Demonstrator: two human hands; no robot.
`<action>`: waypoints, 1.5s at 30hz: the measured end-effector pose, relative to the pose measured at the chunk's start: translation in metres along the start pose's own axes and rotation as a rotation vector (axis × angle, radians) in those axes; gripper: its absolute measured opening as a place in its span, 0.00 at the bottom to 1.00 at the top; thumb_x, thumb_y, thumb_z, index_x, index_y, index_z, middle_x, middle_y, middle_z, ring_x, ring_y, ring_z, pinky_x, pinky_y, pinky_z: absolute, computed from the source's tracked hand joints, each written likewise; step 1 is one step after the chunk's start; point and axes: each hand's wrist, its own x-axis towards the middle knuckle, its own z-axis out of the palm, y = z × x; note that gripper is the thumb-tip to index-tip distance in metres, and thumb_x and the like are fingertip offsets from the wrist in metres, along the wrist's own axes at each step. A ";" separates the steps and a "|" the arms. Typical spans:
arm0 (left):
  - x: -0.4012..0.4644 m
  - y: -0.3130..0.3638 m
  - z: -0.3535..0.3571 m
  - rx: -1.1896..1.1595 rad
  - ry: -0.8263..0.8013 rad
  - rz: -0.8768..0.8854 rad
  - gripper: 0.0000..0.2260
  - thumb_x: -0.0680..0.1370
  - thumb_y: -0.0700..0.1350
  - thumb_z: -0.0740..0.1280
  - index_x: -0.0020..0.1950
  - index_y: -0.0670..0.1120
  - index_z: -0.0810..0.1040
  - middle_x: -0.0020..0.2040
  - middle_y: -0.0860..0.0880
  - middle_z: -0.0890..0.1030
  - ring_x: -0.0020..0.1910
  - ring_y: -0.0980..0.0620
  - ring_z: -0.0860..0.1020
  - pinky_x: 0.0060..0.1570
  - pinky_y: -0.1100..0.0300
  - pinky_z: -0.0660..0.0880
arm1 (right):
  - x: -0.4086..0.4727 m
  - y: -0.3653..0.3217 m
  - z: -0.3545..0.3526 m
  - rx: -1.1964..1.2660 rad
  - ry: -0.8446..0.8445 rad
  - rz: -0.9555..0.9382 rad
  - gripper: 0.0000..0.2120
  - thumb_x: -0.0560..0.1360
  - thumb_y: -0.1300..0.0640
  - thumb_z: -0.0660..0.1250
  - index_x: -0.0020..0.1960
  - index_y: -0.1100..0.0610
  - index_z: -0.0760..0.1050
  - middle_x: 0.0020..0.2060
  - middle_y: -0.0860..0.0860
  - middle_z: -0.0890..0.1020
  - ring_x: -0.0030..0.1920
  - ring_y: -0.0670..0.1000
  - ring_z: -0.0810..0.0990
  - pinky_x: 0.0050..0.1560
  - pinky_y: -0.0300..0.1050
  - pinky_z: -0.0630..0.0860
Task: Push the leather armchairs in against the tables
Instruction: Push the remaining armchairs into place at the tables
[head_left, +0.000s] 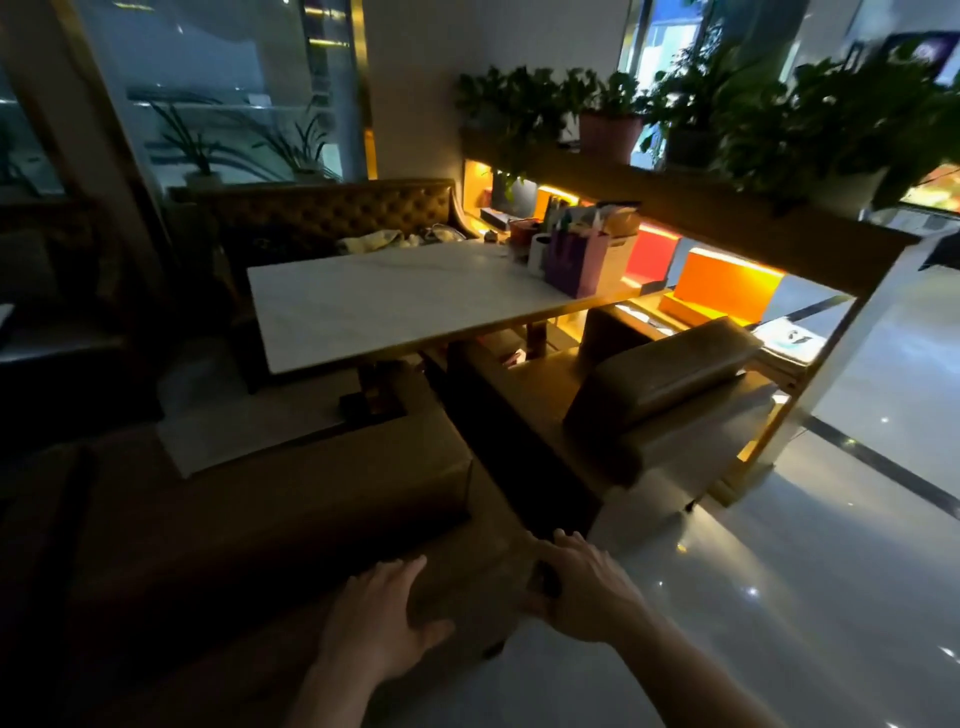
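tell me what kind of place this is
Probably a cafe or restaurant seating area: a white table sits between a tufted booth sofa and leather armchairs, with potted plants lining a lit divider shelf.

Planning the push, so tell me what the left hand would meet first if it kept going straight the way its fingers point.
The left hand points forward and slightly right, already on the back of the near armchair. Going straight on, it would probably only press further into that leather; depth is unclear in the dim light.

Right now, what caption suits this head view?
Both hands press a brown leather armchair toward the white marble table.
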 end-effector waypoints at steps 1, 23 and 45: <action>0.006 0.018 0.001 0.012 0.007 0.013 0.42 0.70 0.74 0.63 0.78 0.61 0.52 0.79 0.56 0.57 0.77 0.51 0.56 0.75 0.47 0.54 | -0.001 0.017 -0.008 0.000 0.018 -0.003 0.38 0.74 0.37 0.67 0.78 0.39 0.53 0.70 0.52 0.68 0.72 0.59 0.66 0.69 0.57 0.68; 0.238 0.376 0.074 0.023 -0.001 0.195 0.41 0.73 0.69 0.65 0.80 0.59 0.51 0.80 0.52 0.54 0.78 0.49 0.53 0.75 0.49 0.54 | 0.034 0.405 -0.119 0.141 0.009 0.257 0.44 0.72 0.28 0.62 0.80 0.40 0.48 0.81 0.54 0.53 0.79 0.58 0.54 0.76 0.58 0.61; 0.529 0.514 0.149 -0.091 0.010 -0.039 0.41 0.75 0.64 0.67 0.80 0.59 0.46 0.81 0.54 0.46 0.79 0.51 0.42 0.75 0.48 0.52 | 0.293 0.675 -0.148 0.075 -0.237 0.219 0.43 0.74 0.30 0.62 0.81 0.44 0.46 0.80 0.57 0.55 0.78 0.59 0.57 0.76 0.57 0.62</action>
